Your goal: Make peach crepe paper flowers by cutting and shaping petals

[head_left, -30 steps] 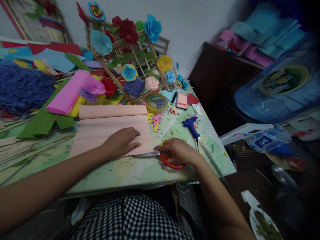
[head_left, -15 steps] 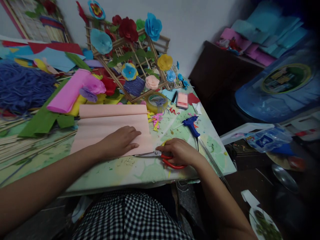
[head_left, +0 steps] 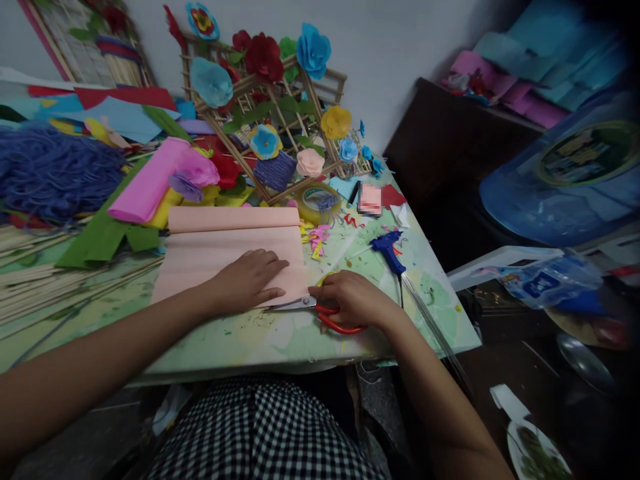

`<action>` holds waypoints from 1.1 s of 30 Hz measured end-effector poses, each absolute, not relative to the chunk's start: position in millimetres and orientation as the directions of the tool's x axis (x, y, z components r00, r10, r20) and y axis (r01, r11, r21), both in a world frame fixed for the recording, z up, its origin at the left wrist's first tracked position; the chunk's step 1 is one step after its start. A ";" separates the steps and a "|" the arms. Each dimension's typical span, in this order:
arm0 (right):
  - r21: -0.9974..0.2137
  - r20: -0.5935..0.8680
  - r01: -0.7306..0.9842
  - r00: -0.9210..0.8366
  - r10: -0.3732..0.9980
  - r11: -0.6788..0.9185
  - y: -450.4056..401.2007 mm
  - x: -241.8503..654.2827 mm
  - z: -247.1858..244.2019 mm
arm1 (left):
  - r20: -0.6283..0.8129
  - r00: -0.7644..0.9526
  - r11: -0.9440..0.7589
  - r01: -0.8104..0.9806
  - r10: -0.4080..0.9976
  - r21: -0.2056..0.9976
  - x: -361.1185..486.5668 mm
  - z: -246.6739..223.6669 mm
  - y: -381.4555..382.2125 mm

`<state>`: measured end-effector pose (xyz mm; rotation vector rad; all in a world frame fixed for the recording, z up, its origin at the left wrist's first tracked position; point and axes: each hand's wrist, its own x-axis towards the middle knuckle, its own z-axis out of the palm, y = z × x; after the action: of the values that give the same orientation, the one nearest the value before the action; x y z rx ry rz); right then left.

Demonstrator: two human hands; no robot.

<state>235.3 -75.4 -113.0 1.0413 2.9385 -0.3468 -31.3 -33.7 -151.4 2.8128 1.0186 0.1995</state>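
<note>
Scissors [head_left: 311, 303] sit clasped in your right hand [head_left: 356, 298] at the peach crepe paper [head_left: 227, 248], where your left hand [head_left: 247, 280] lies flat, thumb apart.

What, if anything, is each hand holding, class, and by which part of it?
The right hand holds the scissors by the red handles. The left hand grips nothing; it rests palm-down on the peach paper.

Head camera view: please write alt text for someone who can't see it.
A left hand rests on peach paper while the right hand holds red-handled scissors at the paper's near edge. Behind are colourful flowers on a stick frame.
</note>
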 end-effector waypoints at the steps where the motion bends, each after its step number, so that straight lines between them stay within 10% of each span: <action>1: -0.207 -0.077 0.619 -0.782 0.618 0.758 -74.6 234.3 -113.3 | 0.076 0.762 -0.761 0.623 0.643 0.181 -31.5 -151.6 -33.5; 33: -0.076 -0.149 0.746 -0.664 0.732 0.661 -88.9 207.1 -105.6 | 0.096 0.780 -0.781 0.596 0.619 0.187 -33.1 -155.0 -30.3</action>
<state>207.1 -88.9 -105.6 1.2352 2.7666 -0.1987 -33.1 -30.3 -155.0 2.8243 0.9699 0.2281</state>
